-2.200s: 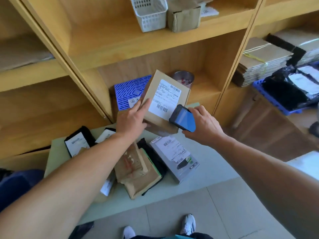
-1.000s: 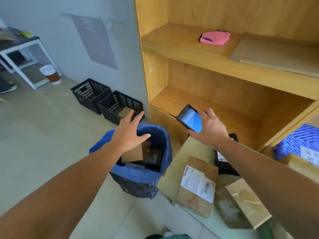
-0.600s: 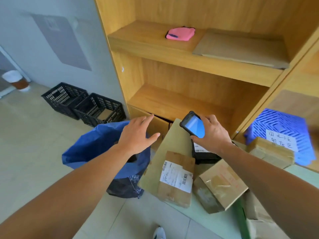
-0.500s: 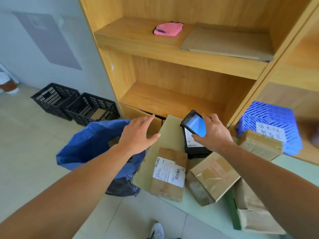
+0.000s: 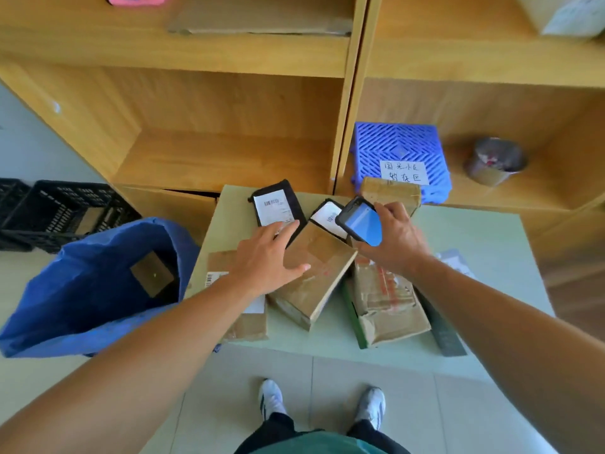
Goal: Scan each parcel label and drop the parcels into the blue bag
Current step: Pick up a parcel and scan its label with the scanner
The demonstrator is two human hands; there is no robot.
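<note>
The left hand [image 5: 265, 260] is spread flat and empty over the pile, fingertips [image 5: 284, 229] reaching the left black pouch [image 5: 275, 206]; whether they touch it I cannot tell. The right hand [image 5: 397, 244] grips the scanner [image 5: 360, 224], screen up. The parcels overlap, so dragging one out may shift its neighbours — and the labelled box [image 5: 252, 326] under the left forearm lies at the desk [image 5: 484, 244] edge beside the blue bag [image 5: 82, 290], where a nudge could tip it in unscanned. The middle box [image 5: 314, 270] shows no label; turning it one-handed risks a slip. On the desk I count two black pouches, four brown boxes and one grey packet [image 5: 453, 260] — in the bag, one parcel [image 5: 152, 275] shows.
</note>
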